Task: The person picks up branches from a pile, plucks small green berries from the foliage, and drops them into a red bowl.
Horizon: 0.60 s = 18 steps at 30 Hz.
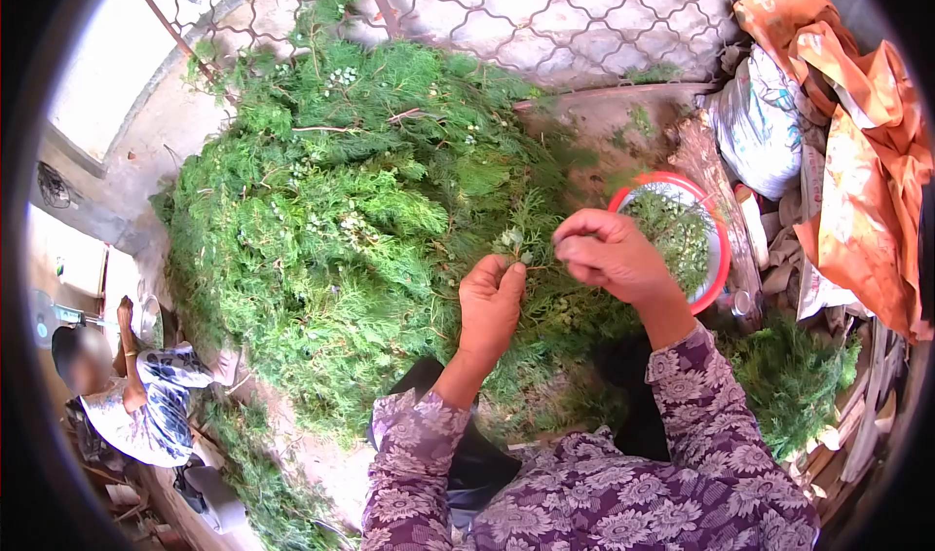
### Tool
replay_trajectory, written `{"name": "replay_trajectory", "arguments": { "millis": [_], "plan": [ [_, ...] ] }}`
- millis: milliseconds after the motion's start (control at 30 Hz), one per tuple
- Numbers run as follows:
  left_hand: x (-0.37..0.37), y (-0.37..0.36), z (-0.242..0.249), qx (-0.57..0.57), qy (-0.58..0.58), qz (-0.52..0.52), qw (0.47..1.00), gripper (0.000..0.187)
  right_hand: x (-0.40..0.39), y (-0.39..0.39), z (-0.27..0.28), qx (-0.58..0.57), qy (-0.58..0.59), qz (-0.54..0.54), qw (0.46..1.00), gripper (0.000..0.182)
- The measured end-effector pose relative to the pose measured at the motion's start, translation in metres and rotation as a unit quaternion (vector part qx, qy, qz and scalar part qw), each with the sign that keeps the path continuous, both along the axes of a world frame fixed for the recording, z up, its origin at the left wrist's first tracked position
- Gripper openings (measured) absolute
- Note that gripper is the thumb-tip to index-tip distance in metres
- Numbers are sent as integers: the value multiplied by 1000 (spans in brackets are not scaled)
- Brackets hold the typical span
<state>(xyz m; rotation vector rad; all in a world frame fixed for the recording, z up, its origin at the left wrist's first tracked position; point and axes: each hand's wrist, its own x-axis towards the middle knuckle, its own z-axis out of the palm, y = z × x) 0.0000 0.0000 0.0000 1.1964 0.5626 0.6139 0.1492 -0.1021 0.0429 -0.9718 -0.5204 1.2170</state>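
My left hand (490, 303) pinches a small conifer sprig (513, 243) that carries pale green cones, between thumb and forefinger. Just to its right is my right hand (614, 257), its fingers curled into a pinch and slightly blurred; whether anything is between them I cannot make out. Under and beyond both hands spreads a large heap of cut green conifer branches (321, 210), with pale cones among the foliage. Partly behind my right hand stands a round basin with a red rim (722, 280), holding small green cones and bits of foliage (682, 244).
A wire mesh fence (555, 15) runs behind the heap. Orange sacking (852, 181) and a white sack (763, 127) lie at the right, beside wood pieces (872, 424). More cut branches (794, 380) lie at lower right. Another person (146, 405) sits at the left.
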Motion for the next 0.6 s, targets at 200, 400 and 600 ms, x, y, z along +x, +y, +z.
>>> {"name": "replay_trajectory", "arguments": {
  "millis": [200,400,600],
  "plan": [
    [6,-8,2,27,0,-39,999,12,-7,3,-5,-81,-231,-13,970,18],
    [3,-8,1,47,-23,-87,995,10,-7,-1,-8,-98,-212,31,972,21],
    [1,-4,15,-44,-59,-98,992,10,-5,-3,-10,-73,2,71,995,10]
  ]
}}
